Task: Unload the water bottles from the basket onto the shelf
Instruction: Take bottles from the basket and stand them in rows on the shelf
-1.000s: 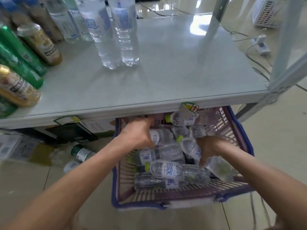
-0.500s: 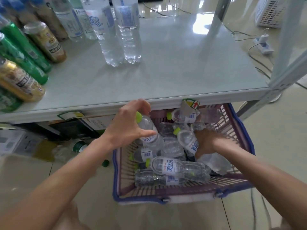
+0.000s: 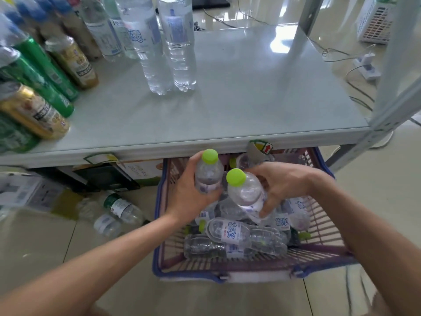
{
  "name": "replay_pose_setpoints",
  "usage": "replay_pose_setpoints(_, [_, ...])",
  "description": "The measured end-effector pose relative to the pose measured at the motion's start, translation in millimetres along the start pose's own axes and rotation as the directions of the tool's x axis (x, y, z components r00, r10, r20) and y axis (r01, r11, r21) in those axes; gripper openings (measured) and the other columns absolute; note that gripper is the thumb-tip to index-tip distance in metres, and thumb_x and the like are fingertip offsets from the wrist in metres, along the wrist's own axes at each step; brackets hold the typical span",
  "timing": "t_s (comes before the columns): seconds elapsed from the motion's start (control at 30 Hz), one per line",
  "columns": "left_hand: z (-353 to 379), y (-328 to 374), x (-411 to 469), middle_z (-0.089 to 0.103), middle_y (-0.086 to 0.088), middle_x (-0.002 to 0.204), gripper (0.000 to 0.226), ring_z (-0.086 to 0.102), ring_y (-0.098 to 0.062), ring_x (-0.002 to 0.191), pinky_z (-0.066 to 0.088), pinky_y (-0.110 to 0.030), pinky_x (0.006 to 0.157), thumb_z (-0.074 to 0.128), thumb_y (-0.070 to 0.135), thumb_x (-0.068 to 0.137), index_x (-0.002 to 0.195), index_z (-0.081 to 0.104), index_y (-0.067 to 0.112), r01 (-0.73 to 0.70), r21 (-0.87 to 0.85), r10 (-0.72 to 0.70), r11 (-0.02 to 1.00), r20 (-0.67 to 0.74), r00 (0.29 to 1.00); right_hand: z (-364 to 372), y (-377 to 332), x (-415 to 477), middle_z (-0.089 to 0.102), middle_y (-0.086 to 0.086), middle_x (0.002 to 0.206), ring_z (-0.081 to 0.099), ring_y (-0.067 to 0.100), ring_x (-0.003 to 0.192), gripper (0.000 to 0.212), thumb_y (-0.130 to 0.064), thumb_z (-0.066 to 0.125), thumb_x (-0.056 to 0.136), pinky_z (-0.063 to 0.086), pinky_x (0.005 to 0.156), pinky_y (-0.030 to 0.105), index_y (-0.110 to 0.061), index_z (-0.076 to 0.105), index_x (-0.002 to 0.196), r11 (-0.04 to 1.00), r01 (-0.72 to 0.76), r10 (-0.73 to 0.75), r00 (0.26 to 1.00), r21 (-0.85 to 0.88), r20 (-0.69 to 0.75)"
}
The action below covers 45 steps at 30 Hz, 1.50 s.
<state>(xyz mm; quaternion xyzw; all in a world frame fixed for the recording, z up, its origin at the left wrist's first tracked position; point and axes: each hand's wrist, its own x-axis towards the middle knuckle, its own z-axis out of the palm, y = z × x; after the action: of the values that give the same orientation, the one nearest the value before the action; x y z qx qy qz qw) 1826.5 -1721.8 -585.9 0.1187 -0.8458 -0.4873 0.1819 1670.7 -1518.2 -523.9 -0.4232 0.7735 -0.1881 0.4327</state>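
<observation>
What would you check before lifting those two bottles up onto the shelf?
1. Grip of left hand on left bottle: ok.
2. Grip of right hand on right bottle: ok.
3. Green caps on both: ok.
4. Bare space on shelf right of the tall bottles: ok.
5. Held bottles clear of the shelf's front edge: cannot tell.

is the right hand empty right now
No, the right hand grips a green-capped bottle held above the basket.
</observation>
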Motion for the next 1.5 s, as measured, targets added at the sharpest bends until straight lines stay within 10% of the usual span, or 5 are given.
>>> replay_pose_setpoints(0.3, [-11,34,1,0.069,0.023,0.099,0.089,0.068,0.013,0.087,0.046,0.002,0.068,0.096,0.036,0.062,0.135,0.044,0.034,-0.081,0.133,0.055,0.988,0.190,0.980,-73,-4,-43,0.074,0.029,0.105,0.066,0.064,0.094,0.062,-0.033,0.100,0.063,0.056,0.082,0.071,-0.008,0.072,0.113,0.855,0.367,-0.298,0.926,0.367,-0.231])
replay_pose_setpoints(0.53, [-22,82,20,0.073,0.016,0.110,0.085,0.074,0.001,0.091,0.061,-0.022,0.079,0.095,0.038,0.062,0.134,0.048,0.032,-0.119,0.039,0.109,0.992,0.210,0.972,-125,-5,-45,0.081,0.006,0.107,0.079,0.022,0.098,0.054,-0.026,0.099,0.055,0.062,0.086,0.028,-0.023,0.081,0.106,0.751,0.555,-0.277,0.757,0.357,-0.592])
replay_pose_setpoints(0.8, [-51,128,89,0.073,0.001,0.120,0.079,0.074,-0.011,0.106,0.062,-0.030,0.086,0.097,0.008,0.063,0.133,0.058,0.006,-0.208,-0.187,0.190,0.960,-0.110,0.976,-141,-13,-9,0.076,0.019,0.118,0.074,0.036,0.108,0.072,-0.021,0.098,0.061,0.061,0.093,0.048,-0.012,0.071,0.126,0.664,0.684,-0.203,0.553,0.301,-0.808])
replay_pose_setpoints(1.13, [-33,149,166,0.070,-0.009,0.126,0.088,0.070,-0.022,0.113,0.059,-0.044,0.094,0.097,0.010,0.062,0.138,0.054,0.005,-0.292,-0.184,0.212,0.939,-0.358,0.909,-138,-44,40,0.082,-0.005,0.099,0.078,0.005,0.083,0.067,-0.030,0.098,0.061,0.054,0.063,0.011,-0.036,0.073,0.124,0.730,0.634,-0.062,0.432,0.254,-0.900])
replay_pose_setpoints(1.5, [-15,106,197,0.051,-0.002,0.149,0.097,0.055,-0.006,0.132,0.049,-0.029,0.109,0.088,0.024,0.078,0.154,0.028,0.011,-0.247,0.018,0.238,0.969,-0.342,0.909,-130,-29,53,0.072,-0.002,0.131,0.067,0.018,0.123,0.083,-0.034,0.095,0.068,0.053,0.106,0.046,-0.025,0.058,0.142,0.924,0.358,-0.032,0.428,0.136,-0.903])
